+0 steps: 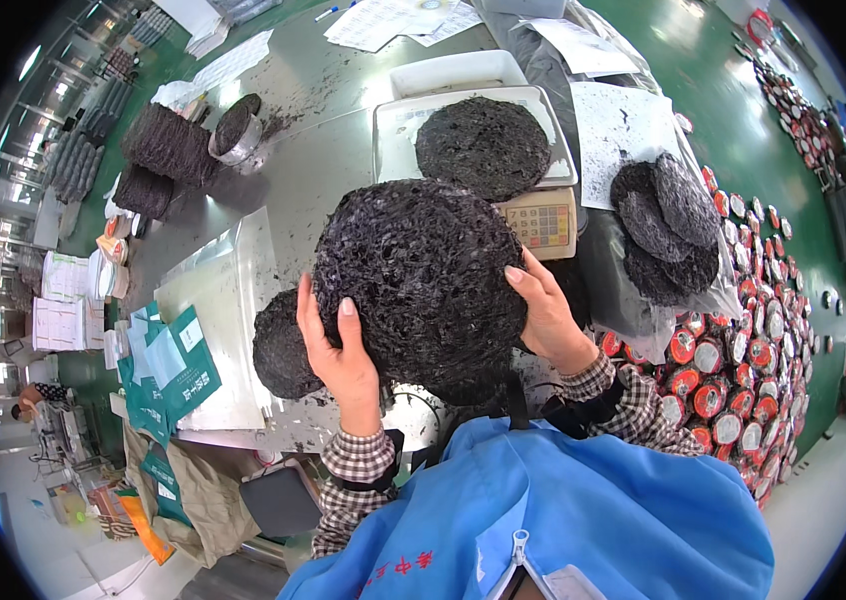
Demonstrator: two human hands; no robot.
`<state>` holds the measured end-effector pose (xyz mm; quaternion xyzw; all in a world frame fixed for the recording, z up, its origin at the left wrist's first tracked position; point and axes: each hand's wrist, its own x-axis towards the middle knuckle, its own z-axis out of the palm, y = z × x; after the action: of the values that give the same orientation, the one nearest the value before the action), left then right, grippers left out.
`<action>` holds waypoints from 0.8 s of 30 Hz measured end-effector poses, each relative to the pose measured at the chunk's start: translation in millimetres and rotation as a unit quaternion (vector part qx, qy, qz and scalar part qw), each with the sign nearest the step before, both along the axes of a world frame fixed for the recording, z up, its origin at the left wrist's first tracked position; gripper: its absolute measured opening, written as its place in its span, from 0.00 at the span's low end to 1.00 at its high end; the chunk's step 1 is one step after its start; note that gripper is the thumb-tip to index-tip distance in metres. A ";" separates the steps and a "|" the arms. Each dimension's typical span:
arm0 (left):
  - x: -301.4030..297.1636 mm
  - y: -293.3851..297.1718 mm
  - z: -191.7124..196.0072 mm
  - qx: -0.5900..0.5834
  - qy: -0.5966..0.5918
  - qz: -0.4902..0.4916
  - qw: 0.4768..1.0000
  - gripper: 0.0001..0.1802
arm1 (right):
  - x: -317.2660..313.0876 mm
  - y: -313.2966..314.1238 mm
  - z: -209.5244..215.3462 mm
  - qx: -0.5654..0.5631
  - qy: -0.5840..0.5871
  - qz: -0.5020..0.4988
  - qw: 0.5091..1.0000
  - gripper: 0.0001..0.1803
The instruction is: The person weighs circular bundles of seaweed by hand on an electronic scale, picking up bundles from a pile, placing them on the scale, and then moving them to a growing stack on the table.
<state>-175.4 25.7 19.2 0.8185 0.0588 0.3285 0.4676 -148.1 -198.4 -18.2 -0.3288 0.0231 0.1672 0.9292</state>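
Note:
Both hands hold up a large round cake of dark dried seaweed [423,280] above the steel table [313,170]. My left hand [338,350] grips its lower left edge, thumb on the front. My right hand [543,305] clasps its right edge. Behind it, another round seaweed cake [483,145] lies on the white tray of a weighing scale [540,218]. A smaller dark cake [278,350] rests on the table just left of my left hand.
A stack of seaweed cakes [668,230] sits in a clear bag at right. Several red-lidded round tins [733,380] cover the floor to the right. Clear bags [218,300], green packets [168,370], a metal bowl [236,130] and seaweed bundles [168,145] lie left.

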 end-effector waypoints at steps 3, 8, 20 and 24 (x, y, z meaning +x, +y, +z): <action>-7.9 -17.3 27.9 0.298 -0.083 0.014 0.951 0.20 | -7.4 1.0 10.7 -0.212 -0.129 -0.054 0.967 0.25; 1.2 -66.9 43.2 0.054 0.034 -0.150 0.987 0.14 | -22.9 5.5 35.0 -0.366 -0.183 -0.088 0.908 0.24; 12.2 -94.8 46.4 -0.054 0.106 -0.202 0.972 0.07 | -27.8 -31.3 26.0 -0.314 -0.136 -0.065 0.938 0.21; 14.5 -91.9 46.1 0.131 0.009 -0.272 0.953 0.10 | -26.8 -42.1 25.2 -0.321 -0.143 -0.049 0.935 0.20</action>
<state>-160.9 -66.2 65.3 0.8606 -0.2054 0.1867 0.4269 -174.9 -240.5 7.0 -0.6282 -0.0419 0.0562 0.7749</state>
